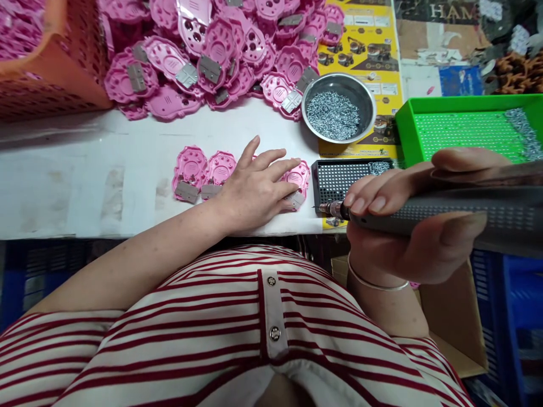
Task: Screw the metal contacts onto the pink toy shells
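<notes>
White table (85,169), one, runs past the left edge. Orange basket (68,70), one, upper left, cut off; pink pieces inside. Heaped pink parts (218,48) beside it, top cut off, too overlapped to count; many bear grey plates. Green tray (409,133), one, cut off at right. Powered driver (509,215), one, rear end out of view. Right hand (419,226) grasps it, fingers wrapped around the grey body; its metal nose projects left from the grip, bit between the pink row and the black tray. Whether the bit touches anything: cannot tell. Steel bowl (365,104), one, above the black tray (333,181), one, partly behind the right hand.

Left hand (254,192) spread, released, over the row of pink parts (190,164): two at its left, one under its fingertips, pink glimpsed between fingers; full count hidden, beneath palm unclear. Small shiny metal pieces (333,116) in bowl and both trays, uncountable.
</notes>
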Demonstrator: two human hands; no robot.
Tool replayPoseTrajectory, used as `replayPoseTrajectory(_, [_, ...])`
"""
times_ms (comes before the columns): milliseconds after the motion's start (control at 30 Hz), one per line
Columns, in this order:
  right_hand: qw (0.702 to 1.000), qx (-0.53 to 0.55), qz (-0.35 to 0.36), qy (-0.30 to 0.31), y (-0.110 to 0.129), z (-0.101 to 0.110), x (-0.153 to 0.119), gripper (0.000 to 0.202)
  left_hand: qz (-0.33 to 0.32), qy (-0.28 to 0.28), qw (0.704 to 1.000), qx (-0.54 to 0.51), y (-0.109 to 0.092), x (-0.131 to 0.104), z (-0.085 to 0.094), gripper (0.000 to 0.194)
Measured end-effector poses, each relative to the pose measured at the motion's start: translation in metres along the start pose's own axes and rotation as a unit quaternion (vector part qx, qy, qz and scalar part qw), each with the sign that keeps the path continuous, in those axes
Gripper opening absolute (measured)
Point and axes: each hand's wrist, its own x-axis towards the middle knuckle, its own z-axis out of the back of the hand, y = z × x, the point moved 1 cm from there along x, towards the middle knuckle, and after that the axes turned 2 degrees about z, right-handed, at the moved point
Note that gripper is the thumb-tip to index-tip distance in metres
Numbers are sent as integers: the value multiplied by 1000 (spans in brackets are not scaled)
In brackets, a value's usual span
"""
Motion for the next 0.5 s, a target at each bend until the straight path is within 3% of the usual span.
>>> replayPoseTrajectory(200, [999, -22, 18, 25, -2, 3, 0, 23, -17, 16, 1000, 10, -1, 3, 3, 20])
replayPoseTrajectory(333, [999, -41, -2, -4, -3, 5, -1, 26, -25, 13, 999, 26, -2, 1, 0, 24])
replayPoseTrajectory(500, [1000, -15, -5, -11, -3, 4, -2, 27, 10, -36, 999, 36, -1, 1, -2, 25])
